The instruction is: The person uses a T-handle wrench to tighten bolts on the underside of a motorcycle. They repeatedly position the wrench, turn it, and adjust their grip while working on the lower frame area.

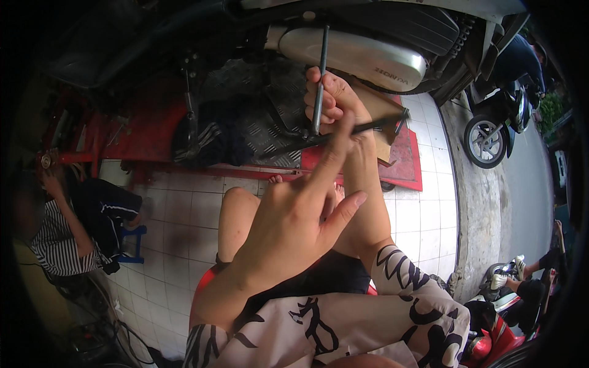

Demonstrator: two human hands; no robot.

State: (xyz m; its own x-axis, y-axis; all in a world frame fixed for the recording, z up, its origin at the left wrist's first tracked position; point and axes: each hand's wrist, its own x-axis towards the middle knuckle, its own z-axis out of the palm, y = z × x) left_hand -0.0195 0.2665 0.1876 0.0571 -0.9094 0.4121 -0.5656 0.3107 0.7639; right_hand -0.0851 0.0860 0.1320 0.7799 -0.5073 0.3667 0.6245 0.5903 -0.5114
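Observation:
My right hand (336,101) is raised in front of a scooter's silver engine-side cover (350,58). Its fingers are wrapped round the metal shaft of a T-handle wrench (324,52), which stands nearly upright in this view. At the shaft's lower end a dark crossbar, smeared by motion, passes by my right wrist. My left hand (294,211) is nearer to me, with thumb apart and a finger stretched toward the crossbar; the fingertip is blurred. Nothing is held in it, and whether it touches the bar I cannot tell.
The scooter stands over a red platform (406,168) with a black tread plate (264,132). Brown cardboard (385,147) lies behind my right wrist. At left, a person in a striped shirt (64,236) sits by a blue stool (134,245). A parked motorcycle (485,141) stands by the road at right.

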